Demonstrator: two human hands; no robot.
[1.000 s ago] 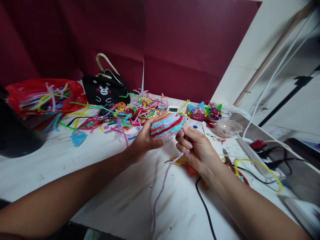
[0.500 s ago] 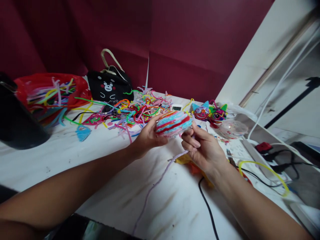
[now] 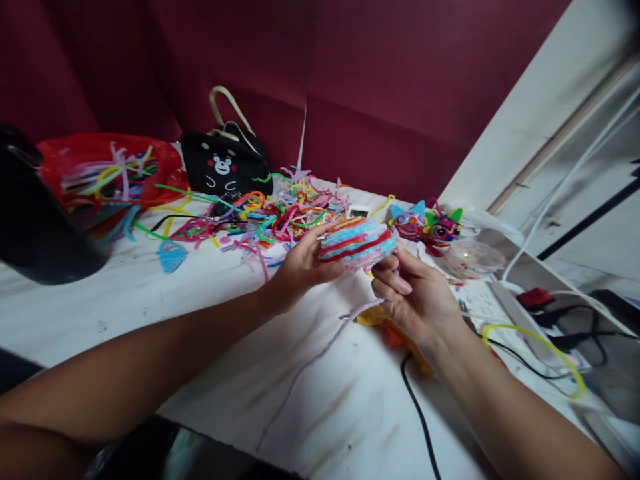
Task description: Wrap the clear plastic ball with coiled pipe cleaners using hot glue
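Observation:
A rounded shape covered in striped pipe cleaners (image 3: 356, 241), in light blue, red, pink and orange, is held up above the table. My left hand (image 3: 305, 267) grips its left side, thumb along the lower edge. At its right end, my right hand (image 3: 413, 287) pinches a lilac pipe cleaner (image 3: 323, 353) against it. The long tail of that pipe cleaner runs out below the palm and trails down toward the table's front edge. Beneath my right hand lies a yellow and orange glue gun (image 3: 373, 316), partly hidden, its metal tip pointing left.
Loose pipe cleaners (image 3: 280, 217) heap behind my hands, beside a black bag (image 3: 220, 167) and a red bag (image 3: 173, 160) of more. A dark cylinder (image 3: 45, 213) stands left. Two decorated cat-like heads (image 3: 443, 230), a clear bowl (image 3: 475, 260) and a power strip (image 3: 565, 353) are right.
The whole scene has shifted slightly in view as the camera moved. Both hands keep hold of the striped shape, which has tilted a little, and the lilac tail's free end has swung up into view.

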